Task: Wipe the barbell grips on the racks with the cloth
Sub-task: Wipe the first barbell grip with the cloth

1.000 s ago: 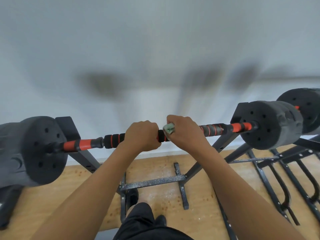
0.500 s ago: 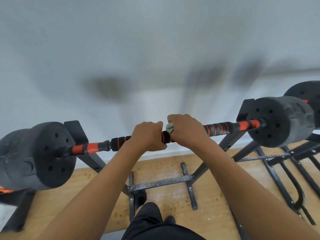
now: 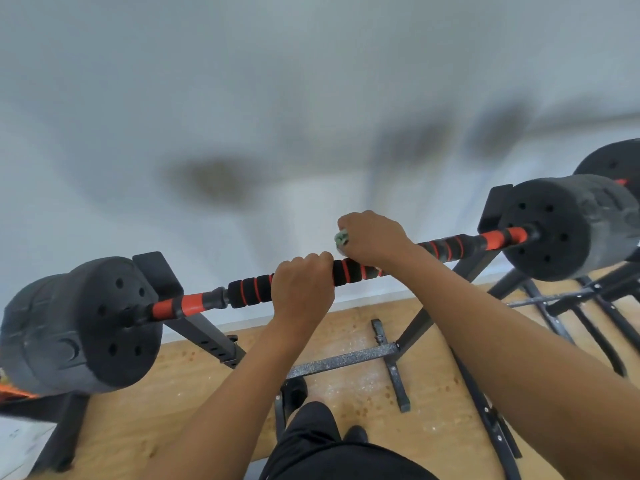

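A barbell with a black-and-orange foam grip point(image 3: 349, 270) lies across a black rack point(image 3: 204, 336), with a black weight at each end. My left hand point(image 3: 302, 289) grips the bar left of centre. My right hand point(image 3: 372, 239) is just right of it, fingers curled round a small pale green cloth point(image 3: 341, 238) that peeks out by the thumb. That hand sits on top of the grip, and the cloth under it is mostly hidden.
The left weight point(image 3: 83, 327) and right weight point(image 3: 568, 226) bulk out at both ends. A second rack with another weight point(image 3: 613, 164) stands at the far right. The rack's base crossbar point(image 3: 346, 360) lies on the wooden floor below, near my foot. A white wall is close behind.
My right hand with the cloth has slid a little to the right along the grip, exposing a stretch of foam between my hands. The left hand has kept its hold.
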Motion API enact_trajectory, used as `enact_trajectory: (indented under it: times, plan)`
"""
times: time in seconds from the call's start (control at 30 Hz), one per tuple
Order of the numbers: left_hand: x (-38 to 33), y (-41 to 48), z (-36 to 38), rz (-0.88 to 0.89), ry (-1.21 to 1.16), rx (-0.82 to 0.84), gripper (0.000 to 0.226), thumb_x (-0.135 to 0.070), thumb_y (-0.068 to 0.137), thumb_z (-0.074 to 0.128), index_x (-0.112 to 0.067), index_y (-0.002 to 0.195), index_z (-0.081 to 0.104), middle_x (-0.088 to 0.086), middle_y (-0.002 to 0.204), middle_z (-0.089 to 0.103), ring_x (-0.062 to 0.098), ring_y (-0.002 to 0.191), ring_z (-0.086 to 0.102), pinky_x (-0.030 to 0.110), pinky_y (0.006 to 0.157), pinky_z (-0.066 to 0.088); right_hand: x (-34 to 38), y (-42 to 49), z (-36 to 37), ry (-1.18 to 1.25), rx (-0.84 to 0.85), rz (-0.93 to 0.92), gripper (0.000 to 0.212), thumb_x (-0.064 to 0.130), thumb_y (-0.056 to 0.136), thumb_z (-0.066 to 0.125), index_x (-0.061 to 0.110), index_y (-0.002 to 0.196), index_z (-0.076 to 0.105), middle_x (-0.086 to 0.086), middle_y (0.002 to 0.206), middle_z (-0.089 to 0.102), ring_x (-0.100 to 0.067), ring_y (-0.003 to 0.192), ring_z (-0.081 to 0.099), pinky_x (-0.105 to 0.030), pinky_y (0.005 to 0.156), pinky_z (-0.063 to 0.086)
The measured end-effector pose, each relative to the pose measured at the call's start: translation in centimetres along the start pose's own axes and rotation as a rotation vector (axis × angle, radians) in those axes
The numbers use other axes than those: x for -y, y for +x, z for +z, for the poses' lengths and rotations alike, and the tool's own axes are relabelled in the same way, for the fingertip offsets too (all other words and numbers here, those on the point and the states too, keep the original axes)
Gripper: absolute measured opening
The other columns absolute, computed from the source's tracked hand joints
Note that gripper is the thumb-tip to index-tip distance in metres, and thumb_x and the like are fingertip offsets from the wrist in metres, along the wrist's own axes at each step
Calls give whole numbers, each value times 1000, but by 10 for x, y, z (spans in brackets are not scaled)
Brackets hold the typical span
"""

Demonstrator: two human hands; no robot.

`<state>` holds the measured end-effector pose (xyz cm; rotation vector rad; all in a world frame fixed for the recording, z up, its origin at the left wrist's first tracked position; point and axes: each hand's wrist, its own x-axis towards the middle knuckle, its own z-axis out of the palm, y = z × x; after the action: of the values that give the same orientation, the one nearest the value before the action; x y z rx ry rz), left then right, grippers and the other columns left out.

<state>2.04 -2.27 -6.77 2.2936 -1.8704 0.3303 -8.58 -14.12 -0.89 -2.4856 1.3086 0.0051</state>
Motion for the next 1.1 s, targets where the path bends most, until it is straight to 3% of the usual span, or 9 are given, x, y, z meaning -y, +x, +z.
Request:
enact_trajectory:
  times: [0.13, 0.23, 0.33, 0.43, 0.6, 0.7, 0.87, 0.97, 1.1]
  plan:
    - [-1, 4, -1, 4, -23, -2, 40, -11, 68, 80, -18, 61, 41, -5, 46, 37, 16, 38, 35, 22, 46, 30, -22, -14, -24, 114, -156, 19, 15, 26, 88, 56, 17, 78, 54, -6, 76, 62, -30, 71, 61, -35, 61, 50]
    - [-2, 3, -3, -7, -9, -1, 40, -16, 69, 81, -19, 63, 41, -6, 47, 36, 15, 39, 35, 22, 48, 28, -26, -34, -28, 196, -92, -37, 13, 26, 90, 61, 17, 82, 55, -4, 78, 65, -26, 71, 64, -38, 63, 55]
    - [-2, 4, -2, -25, 7, 41, 36, -19, 71, 79, -20, 64, 44, -7, 48, 38, 16, 40, 40, 22, 48, 32, -23, -53, -11, 123, -101, -45, 10, 25, 92, 60, 23, 96, 51, 1, 78, 62, -21, 70, 62, -40, 65, 57]
    - [-4, 6, -4, -29, 33, 63, 33, -19, 74, 76, -21, 65, 44, -8, 49, 32, 16, 42, 40, 23, 49, 27, -20, -68, 1, 45, -138, -77, 15, 18, 93, 56, 22, 104, 47, 2, 79, 58, -21, 70, 60, -38, 60, 51]
    - [-3, 7, -6, -6, 16, 86, 23, -22, 84, 69, -20, 77, 48, -7, 56, 40, 18, 50, 49, 26, 53, 35, -16, -73, 3, -21, -121, -116, 17, 15, 92, 55, 25, 103, 46, 5, 76, 56, -18, 67, 57, -33, 54, 45]
    - [-2, 7, -4, -27, 13, 116, 23, -20, 81, 73, -20, 75, 51, -6, 55, 43, 19, 47, 48, 26, 51, 38, -12, -59, -1, -21, -120, -87, 23, 12, 86, 58, 25, 102, 50, 2, 80, 58, -22, 69, 58, -34, 58, 46]
    - [-3, 5, -5, -35, 71, 83, 28, -18, 80, 73, -19, 73, 47, -6, 54, 38, 19, 46, 45, 27, 51, 32, -1, -36, -7, -30, -83, -11, 22, 8, 76, 59, 24, 90, 54, 3, 76, 57, -25, 72, 59, -33, 61, 49]
    - [-3, 15, -20, -31, 69, 255, 14, -29, 88, 67, -20, 86, 56, -6, 65, 48, 19, 63, 55, 30, 60, 39, 1, -38, -9, -34, -70, -3, 21, 7, 78, 59, 22, 92, 56, 3, 76, 55, -24, 73, 59, -32, 60, 45]
    - [11, 56, -54, 6, -189, 718, 49, -59, 73, 84, -24, 99, 62, -5, 81, 70, 16, 73, 71, 31, 70, 56, -5, -61, -6, 2, -61, -25, 16, 13, 90, 56, 20, 103, 50, -2, 83, 59, -24, 74, 61, -39, 64, 52]
